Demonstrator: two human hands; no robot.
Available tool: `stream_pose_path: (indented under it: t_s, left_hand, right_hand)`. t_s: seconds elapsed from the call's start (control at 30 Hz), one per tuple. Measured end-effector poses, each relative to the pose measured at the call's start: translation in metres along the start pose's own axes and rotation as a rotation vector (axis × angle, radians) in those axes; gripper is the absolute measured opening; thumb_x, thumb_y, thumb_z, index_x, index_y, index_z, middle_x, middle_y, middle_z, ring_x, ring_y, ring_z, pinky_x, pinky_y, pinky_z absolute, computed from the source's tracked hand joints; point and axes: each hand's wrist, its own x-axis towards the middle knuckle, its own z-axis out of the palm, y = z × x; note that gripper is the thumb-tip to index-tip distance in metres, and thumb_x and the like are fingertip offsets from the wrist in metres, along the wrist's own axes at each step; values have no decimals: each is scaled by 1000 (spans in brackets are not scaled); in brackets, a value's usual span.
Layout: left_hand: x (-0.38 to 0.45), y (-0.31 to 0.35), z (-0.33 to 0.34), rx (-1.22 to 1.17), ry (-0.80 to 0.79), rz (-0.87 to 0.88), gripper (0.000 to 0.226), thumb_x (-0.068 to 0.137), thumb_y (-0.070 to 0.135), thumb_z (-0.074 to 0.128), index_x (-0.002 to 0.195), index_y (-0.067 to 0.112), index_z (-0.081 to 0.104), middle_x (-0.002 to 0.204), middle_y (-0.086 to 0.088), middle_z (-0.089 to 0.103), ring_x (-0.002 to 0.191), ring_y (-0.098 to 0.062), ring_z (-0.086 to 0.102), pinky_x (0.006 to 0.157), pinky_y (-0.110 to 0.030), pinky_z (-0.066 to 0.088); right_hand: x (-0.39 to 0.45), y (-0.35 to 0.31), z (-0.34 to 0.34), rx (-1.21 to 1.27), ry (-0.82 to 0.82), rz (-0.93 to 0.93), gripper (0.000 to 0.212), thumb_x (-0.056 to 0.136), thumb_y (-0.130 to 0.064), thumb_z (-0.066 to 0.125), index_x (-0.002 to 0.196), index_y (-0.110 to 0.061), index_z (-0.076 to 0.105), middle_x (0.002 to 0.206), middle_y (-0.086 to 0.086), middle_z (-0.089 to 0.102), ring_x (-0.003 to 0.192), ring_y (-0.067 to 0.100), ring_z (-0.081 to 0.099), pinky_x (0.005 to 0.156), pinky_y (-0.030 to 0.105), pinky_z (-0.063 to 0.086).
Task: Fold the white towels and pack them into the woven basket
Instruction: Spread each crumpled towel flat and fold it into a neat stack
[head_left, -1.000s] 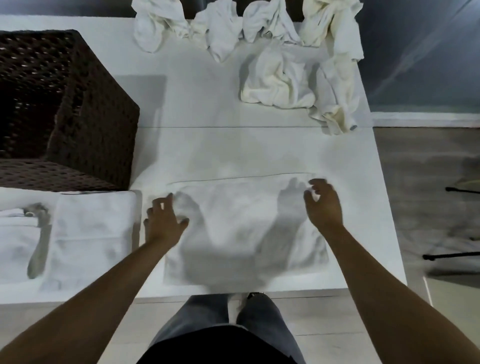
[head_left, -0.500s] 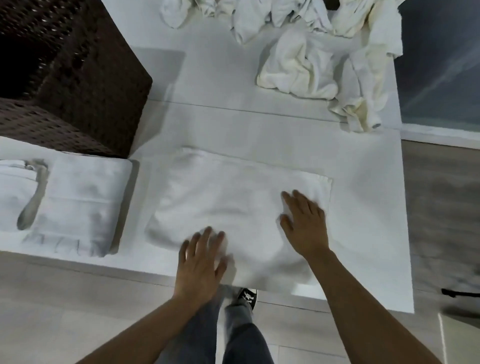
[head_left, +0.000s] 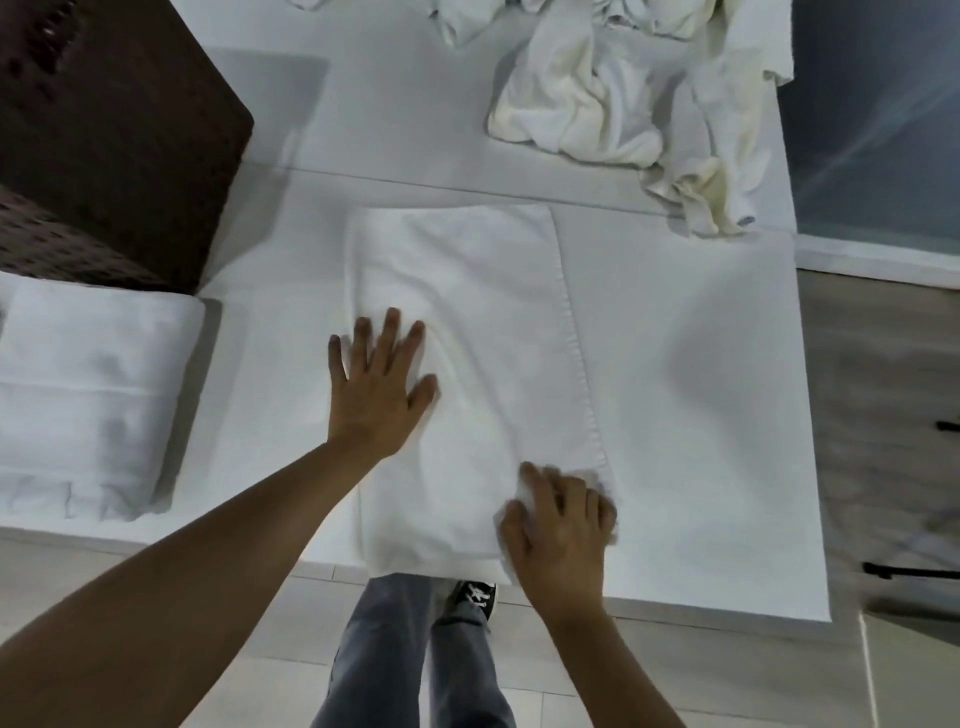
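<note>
White towel (head_left: 467, 332) mid-fold at the table's (head_left: 701, 364) near edge: left hand (head_left: 376, 387) presses flat, right hand (head_left: 563, 525) grips its near corner, probably to fold it over next.

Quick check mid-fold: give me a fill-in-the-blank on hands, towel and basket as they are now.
1. The left hand lies ____ on the towel.
2. The right hand grips the towel's near ____ corner.
3. The basket stands at the table's far ____.
4. A folded towel lies in front of the ____.

Missing: flat; right; left; basket
</note>
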Motion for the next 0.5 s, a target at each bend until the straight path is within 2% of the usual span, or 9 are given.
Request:
stream_pose_path:
  t_s: [0.13, 0.23, 0.3, 0.4, 0.5]
  left_hand:
    - [-15, 10, 5, 43, 161, 89, 59, 105, 44, 30, 159, 19, 26, 167, -12, 19, 151, -40, 21, 121, -59, 15]
    - [-54, 17, 14, 15, 235, 253, 51, 107, 33, 38, 155, 16, 36, 162, -17, 28, 147, -42, 30, 118, -58, 24]
    - [-95, 17, 25, -11, 237, 341, 48, 106, 27, 42, 151, 13, 44, 159, -19, 35, 143, -42, 37, 117, -58, 28]
    - [-157, 9, 37, -75, 199, 350, 46, 102, 25, 50, 146, 13, 50, 154, -19, 42, 139, -40, 43, 114, -57, 33]
    - [-196, 0, 42, -46, 84, 376, 69, 94, 41, 64, 153, 14, 40, 162, -16, 30, 148, -37, 31, 114, -59, 33]
  right_hand:
    - [0, 11, 2, 14, 88, -58, 35, 88, -31, 70, 122, -20, 70, 115, 11, 61, 105, 33, 57, 93, 47, 40]
    - [6, 19, 11, -21, 111, -105, 40, 91, -36, 68, 128, -19, 69, 119, 13, 62, 108, 35, 58, 94, 50, 41]
    - [7, 20, 16, -29, 122, -105, 41, 92, -37, 68, 129, -20, 69, 120, 14, 62, 106, 35, 58, 93, 49, 41]
    - [1, 18, 17, -8, 113, -105, 41, 94, -39, 66, 130, -21, 68, 120, 13, 62, 105, 35, 59, 93, 48, 40]
    - [-7, 20, 12, 5, 95, -120, 41, 95, -40, 64, 131, -21, 67, 121, 10, 63, 108, 33, 58, 95, 46, 39]
